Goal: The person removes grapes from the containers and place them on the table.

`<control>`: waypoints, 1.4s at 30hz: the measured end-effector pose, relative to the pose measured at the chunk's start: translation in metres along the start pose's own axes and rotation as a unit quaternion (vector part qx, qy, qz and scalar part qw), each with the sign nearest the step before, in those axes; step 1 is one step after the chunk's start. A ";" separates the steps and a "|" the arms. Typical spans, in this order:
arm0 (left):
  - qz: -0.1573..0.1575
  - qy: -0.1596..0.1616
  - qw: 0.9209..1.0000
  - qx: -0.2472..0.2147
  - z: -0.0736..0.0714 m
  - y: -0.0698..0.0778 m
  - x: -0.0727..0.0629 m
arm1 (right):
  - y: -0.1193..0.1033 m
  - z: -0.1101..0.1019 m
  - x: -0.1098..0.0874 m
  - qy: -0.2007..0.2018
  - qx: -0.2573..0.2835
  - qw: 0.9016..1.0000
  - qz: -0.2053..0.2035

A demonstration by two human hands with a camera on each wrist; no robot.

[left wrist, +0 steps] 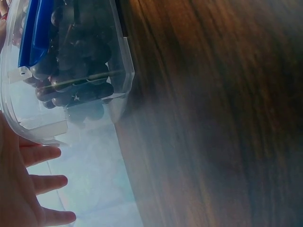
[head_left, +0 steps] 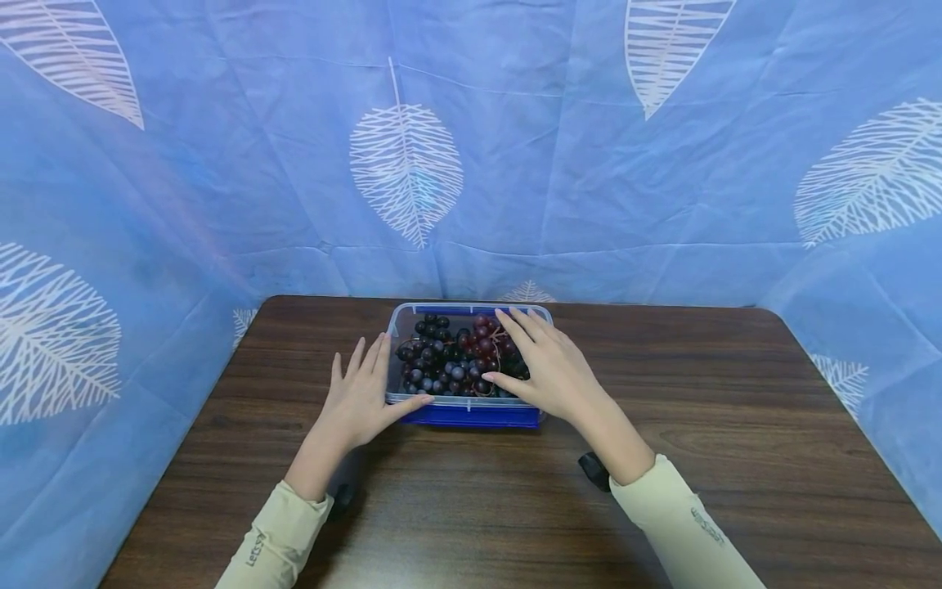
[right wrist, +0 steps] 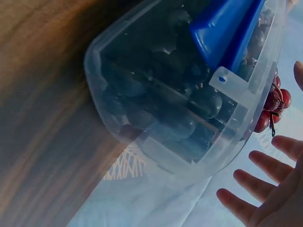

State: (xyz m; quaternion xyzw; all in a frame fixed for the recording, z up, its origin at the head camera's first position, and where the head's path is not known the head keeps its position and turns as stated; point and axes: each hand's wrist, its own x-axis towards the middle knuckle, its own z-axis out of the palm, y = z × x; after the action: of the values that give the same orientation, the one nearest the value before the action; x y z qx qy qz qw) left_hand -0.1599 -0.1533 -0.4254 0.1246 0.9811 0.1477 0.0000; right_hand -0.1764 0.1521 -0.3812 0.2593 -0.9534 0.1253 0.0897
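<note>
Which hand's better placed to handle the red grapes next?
Right, probably: the right hand extends over the container, close to the red grapes, while the left hand is at the container's left end, farther from them.

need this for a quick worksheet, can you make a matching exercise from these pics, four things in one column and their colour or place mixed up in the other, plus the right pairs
Things
1. left hand
2. right hand
3. grapes
4. table

Colour or place
A. inside the clear box, some dark and some red
B. at the left side of the box
C. brown, under the box
D. over the right end of the box

Right pairs: 1-B, 2-D, 3-A, 4-C
</note>
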 end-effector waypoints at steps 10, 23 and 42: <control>-0.003 -0.002 1.000 0.003 -0.001 0.002 0.000 | -0.002 -0.003 0.020 -0.019 0.013 0.999 -0.044; -0.001 0.002 1.000 0.005 0.002 0.001 0.000 | -0.004 0.002 0.034 -0.041 0.031 0.997 -0.050; -0.001 0.006 1.000 0.002 0.003 0.002 -0.001 | 0.000 0.011 0.036 -0.084 0.054 0.995 -0.010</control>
State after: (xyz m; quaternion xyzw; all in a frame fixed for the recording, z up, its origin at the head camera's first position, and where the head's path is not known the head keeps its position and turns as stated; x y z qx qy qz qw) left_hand -0.1583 -0.1514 -0.4276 0.1224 0.9816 0.1463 -0.0060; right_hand -0.2076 0.1322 -0.3828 0.2829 -0.9467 0.1537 -0.0035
